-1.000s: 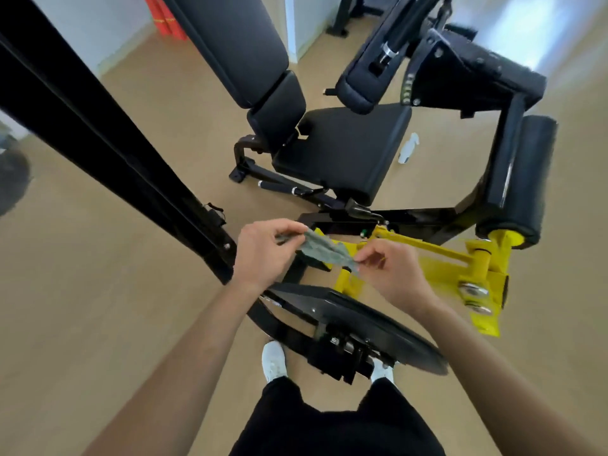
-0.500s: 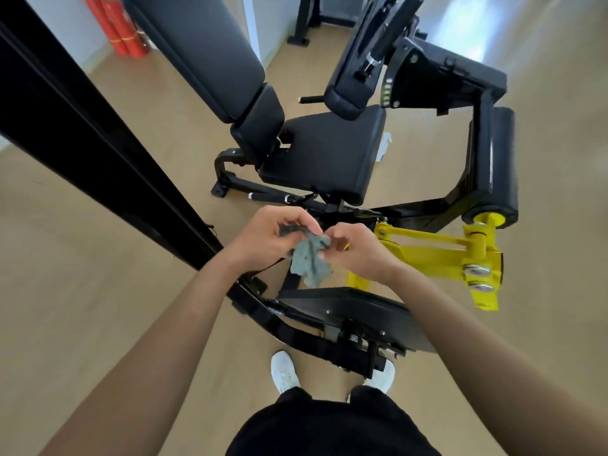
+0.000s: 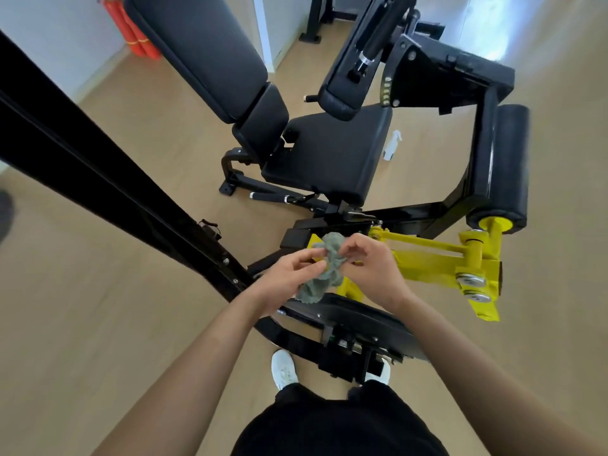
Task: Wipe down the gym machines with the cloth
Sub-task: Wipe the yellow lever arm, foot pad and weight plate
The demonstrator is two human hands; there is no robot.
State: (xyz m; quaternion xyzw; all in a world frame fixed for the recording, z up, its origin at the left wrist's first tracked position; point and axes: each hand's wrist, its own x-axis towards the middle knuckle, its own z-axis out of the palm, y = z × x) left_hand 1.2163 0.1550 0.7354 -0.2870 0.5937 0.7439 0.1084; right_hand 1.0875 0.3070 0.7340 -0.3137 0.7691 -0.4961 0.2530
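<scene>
A crumpled grey-green cloth (image 3: 320, 274) hangs between my two hands, in front of me above the machine's frame. My left hand (image 3: 289, 274) holds its lower left part with curled fingers. My right hand (image 3: 371, 268) pinches its upper right side. Below and beyond stands a black gym machine with a padded seat (image 3: 332, 156), a long backrest (image 3: 200, 51), a roller pad (image 3: 506, 166) and a yellow lever arm (image 3: 437, 258). A black curved plate (image 3: 355, 320) of the machine lies just under my hands.
A thick black slanted beam (image 3: 98, 166) crosses the left side. A white spray bottle (image 3: 393, 146) lies on the wooden floor by the seat. Red cylinders (image 3: 131, 31) stand in the far left corner. My white shoes (image 3: 284, 370) are under the plate.
The cloth was stretched flat between my hands, then gathered. Now it is bunched into a loose wad between both hands, which have come closer together. The camera has tilted to show more of the machine.
</scene>
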